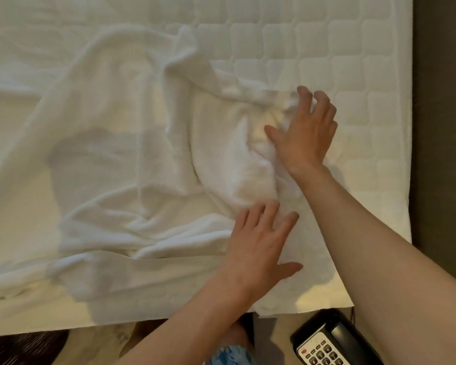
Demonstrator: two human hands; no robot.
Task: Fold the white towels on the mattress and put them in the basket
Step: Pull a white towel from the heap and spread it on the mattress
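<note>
A black telephone [327, 343] with a white keypad sits nearest the camera, just beyond the mattress's near edge. A person's 2 bare hands work above it. The left hand [259, 246] lies flat, fingers spread, pressing the near part of a white towel [232, 167]. Farther in, the right hand [304, 133] curls fingers and thumb round a bunched fold of the same white towel. It lies crumpled on the quilted mattress [327, 48], with more rumpled white cloth [90, 133] spreading left.
</note>
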